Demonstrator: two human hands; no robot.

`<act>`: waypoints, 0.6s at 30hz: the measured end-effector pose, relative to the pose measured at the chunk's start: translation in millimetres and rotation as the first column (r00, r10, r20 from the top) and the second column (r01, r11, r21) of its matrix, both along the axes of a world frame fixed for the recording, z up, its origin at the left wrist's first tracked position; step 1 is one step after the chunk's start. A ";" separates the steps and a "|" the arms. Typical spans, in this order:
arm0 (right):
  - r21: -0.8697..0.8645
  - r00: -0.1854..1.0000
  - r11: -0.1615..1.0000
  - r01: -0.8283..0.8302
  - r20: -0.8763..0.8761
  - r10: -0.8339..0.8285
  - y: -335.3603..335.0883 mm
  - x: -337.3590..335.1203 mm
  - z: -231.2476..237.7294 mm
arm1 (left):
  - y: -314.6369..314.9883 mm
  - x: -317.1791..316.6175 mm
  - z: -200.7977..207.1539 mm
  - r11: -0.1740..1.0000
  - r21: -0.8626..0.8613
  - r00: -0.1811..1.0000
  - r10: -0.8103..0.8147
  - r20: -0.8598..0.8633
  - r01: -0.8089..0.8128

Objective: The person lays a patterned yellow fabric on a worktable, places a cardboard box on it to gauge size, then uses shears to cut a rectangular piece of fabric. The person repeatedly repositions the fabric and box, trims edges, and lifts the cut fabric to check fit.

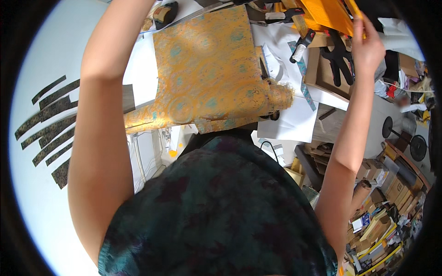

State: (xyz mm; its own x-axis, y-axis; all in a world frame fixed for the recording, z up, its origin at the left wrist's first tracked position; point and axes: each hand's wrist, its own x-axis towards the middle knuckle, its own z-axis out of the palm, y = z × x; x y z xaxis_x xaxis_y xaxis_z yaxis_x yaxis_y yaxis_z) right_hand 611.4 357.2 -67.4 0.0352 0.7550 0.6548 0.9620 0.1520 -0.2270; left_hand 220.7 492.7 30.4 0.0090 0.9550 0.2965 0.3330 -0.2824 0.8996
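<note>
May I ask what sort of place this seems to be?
Probably a craft or sewing workshop: orange patterned cloth lies spread and partly rolled, dark patterned strips show at left, and cardboard boxes crowd the right side.

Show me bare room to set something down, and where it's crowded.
Bare: the white surface between the left forearm and the patterned orange cloth. The white sheet below the cloth's frayed right end is bare too, though its support is unclear. Crowded: upper right, with a cardboard box, tools and an orange panel held by the right hand.
</note>
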 end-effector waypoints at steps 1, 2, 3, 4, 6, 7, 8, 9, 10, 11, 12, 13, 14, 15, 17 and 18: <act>-0.013 0.991 0.991 -0.132 0.018 0.133 -2.8 -20.1 -3.6 | -30.3 -46.0 -6.2 0.982 0.123 0.925 -0.178 0.336 0.144; -0.126 0.991 0.984 -0.125 0.037 0.130 -12.5 -36.7 -7.4 | -74.1 -77.3 -1.2 1.000 0.013 0.985 0.004 0.171 -0.006; -0.165 0.976 0.970 -0.176 0.096 0.194 -15.7 -38.9 -20.6 | -110.6 -99.7 -4.6 0.995 -0.098 0.962 0.035 0.272 -0.008; -0.195 0.950 0.950 -0.244 0.151 0.275 -17.9 -47.5 -25.3 | -148.9 -130.5 -9.5 0.980 -0.196 0.927 0.091 0.365 -0.019; -0.098 0.941 0.952 -0.290 0.154 0.302 -26.6 -64.7 -25.3 | -193.7 -217.0 -64.9 0.903 -0.427 0.942 0.186 0.279 -0.052; -0.057 0.940 0.957 -0.284 0.178 0.290 -34.6 -69.5 -22.8 | -208.6 -222.9 -93.3 0.857 -0.506 0.908 0.283 0.308 -0.096; -0.149 0.971 0.964 -0.220 0.063 0.231 -48.9 -95.8 -9.9 | -230.9 -230.1 -113.5 0.829 -0.543 0.899 0.332 0.285 -0.134; -0.343 0.963 0.907 -0.244 -0.199 0.184 -65.9 -132.4 5.4 | -250.6 -241.0 -130.7 0.769 -0.623 0.858 0.410 0.309 -0.143; -0.397 0.915 0.852 -0.340 -0.350 0.202 -75.7 -166.8 3.2 | -266.3 -255.3 -154.2 0.729 -0.668 0.808 0.479 0.342 -0.149; -0.436 0.853 0.795 -0.421 -0.489 0.183 -85.7 -200.9 0.1 | -277.2 -259.8 -170.0 0.715 -0.691 0.801 0.474 0.367 -0.106; -0.358 0.791 0.772 -0.525 -0.540 0.287 -90.5 -228.6 -32.5 | -283.3 -259.9 -181.4 0.702 -0.710 0.796 0.462 0.392 -0.058; -0.452 0.766 0.700 -0.554 -0.606 0.214 -93.6 -257.7 -73.7 | -286.5 -262.2 -197.3 0.703 -0.710 0.794 0.449 0.409 -0.032; -0.532 0.741 0.615 -0.582 -0.658 0.131 -98.5 -284.4 -110.0 | -285.8 -262.8 -214.7 0.705 -0.709 0.792 0.435 0.428 -0.004; -0.567 0.646 0.499 -0.656 -0.763 -0.018 -106.8 -313.0 -130.8 | -286.9 -262.5 -230.5 0.705 -0.709 0.787 0.425 0.447 0.022; -0.543 0.481 0.367 -0.756 -0.840 -0.253 -116.1 -343.1 -162.4 | -290.7 -245.2 -247.6 0.696 -0.718 0.757 0.472 0.453 -0.005; -0.518 0.416 0.353 -0.779 -0.848 -0.329 -123.9 -352.4 -175.8 | -297.7 -245.6 -256.9 0.686 -0.727 0.741 0.498 0.450 -0.019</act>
